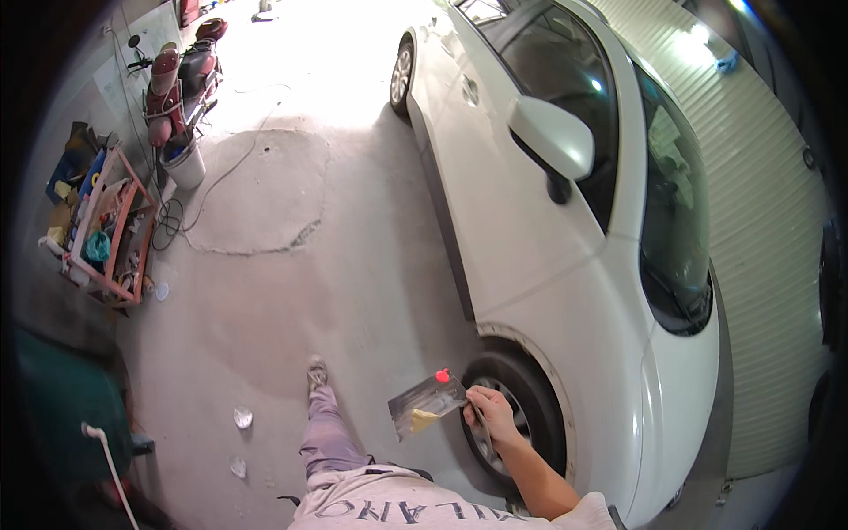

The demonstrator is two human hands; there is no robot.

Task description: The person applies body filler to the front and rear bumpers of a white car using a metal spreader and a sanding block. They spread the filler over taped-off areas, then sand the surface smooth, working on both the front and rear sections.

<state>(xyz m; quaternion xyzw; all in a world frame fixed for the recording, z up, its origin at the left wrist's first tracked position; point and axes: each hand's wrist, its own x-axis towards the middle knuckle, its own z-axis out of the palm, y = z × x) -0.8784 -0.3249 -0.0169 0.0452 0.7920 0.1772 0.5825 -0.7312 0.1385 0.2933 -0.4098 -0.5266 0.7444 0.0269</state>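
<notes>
One hand in view: right hand (492, 413), fingers closed on the near edge of a plate (406, 406). Plate is flat and grey, sticks out left of the hand, slightly tilted. On it: yellow paste (425, 420) toward the lower edge, red blob (442, 376) at the upper edge, the two apart. Narrow strip (482, 426) also at the fist, kind unclear. Left hand out of frame, can't tell its state.

Right behind the hand: wheel (549, 397) of a white car (609, 371); touching or not, can't tell. Pale band (534, 343) along the wheel arch, above the hand and to its right. Mirror (565, 137) farther up, past the arch. Ribbed shutter (768, 265) well off to the right.

Left of the hand: shoe (316, 373) on the floor (265, 327), then two crumpled bits (243, 416), well apart from the hand. Far left: green bin (71, 406). Far upper left: rack (124, 208) of clutter, bucket (186, 168), red scooter (166, 72).
</notes>
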